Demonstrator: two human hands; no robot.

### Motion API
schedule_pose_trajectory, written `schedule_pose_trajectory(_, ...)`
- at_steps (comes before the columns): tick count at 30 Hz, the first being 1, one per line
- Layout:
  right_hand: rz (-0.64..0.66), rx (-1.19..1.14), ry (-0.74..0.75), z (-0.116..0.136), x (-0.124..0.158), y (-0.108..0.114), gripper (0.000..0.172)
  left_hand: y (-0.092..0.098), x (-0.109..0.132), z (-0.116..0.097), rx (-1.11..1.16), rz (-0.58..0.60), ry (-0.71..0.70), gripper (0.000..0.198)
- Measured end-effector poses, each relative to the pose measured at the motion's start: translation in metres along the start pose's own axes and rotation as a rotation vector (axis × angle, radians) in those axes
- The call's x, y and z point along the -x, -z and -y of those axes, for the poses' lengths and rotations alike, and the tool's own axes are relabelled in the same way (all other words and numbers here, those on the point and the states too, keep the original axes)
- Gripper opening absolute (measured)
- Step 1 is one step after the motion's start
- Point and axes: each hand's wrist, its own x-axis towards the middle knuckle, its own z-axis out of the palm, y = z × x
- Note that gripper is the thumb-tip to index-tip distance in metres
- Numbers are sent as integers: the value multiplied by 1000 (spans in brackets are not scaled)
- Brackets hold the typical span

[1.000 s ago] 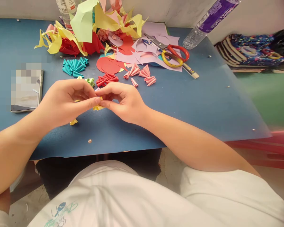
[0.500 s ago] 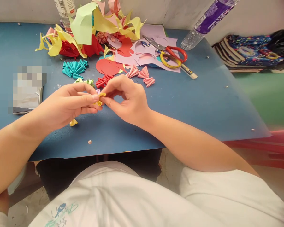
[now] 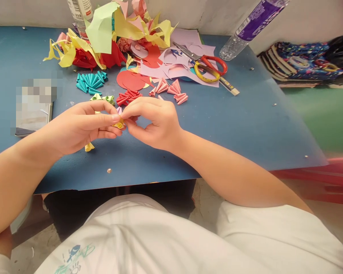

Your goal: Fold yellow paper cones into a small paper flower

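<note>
A small yellow paper roll (image 3: 119, 125) sits between my two hands above the blue table. My left hand (image 3: 82, 123) pinches it between thumb and fingers. The fingertips of my right hand (image 3: 156, 118) are closed on its other side, partly hiding it. Just behind the fingers shows a bit of a lilac paper cone (image 3: 119, 110). Another yellow paper roll (image 3: 89, 147) lies below my left hand. Close beyond the hands are green paper rolls (image 3: 107, 98), red paper cones (image 3: 128, 97), teal paper cones (image 3: 90, 82) and pink paper cones (image 3: 174, 87).
Paper scraps (image 3: 100, 30) pile up at the back around a bottle (image 3: 81, 15). Scissors (image 3: 207, 68) and a cutter knife (image 3: 229, 86) lie on lilac paper. A purple-labelled bottle (image 3: 251, 24) stands at the back right. A phone-like flat object (image 3: 34, 110) lies at left.
The yellow roll has turned in my fingers, and its coiled end now faces me. My right fingers have shifted slightly around it. My left hand stays nearly in place.
</note>
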Motion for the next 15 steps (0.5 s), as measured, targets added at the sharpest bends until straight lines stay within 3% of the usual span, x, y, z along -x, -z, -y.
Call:
schedule_pose_trajectory(9, -6, -102, -91, 4, 0, -4, 14, 3, 0, 3, -41, 63, -7, 29)
schedule_pose_trajectory(15, 79, -347, -298, 1, -2, 0, 10, 4, -1, 3, -62, 26, 4, 31)
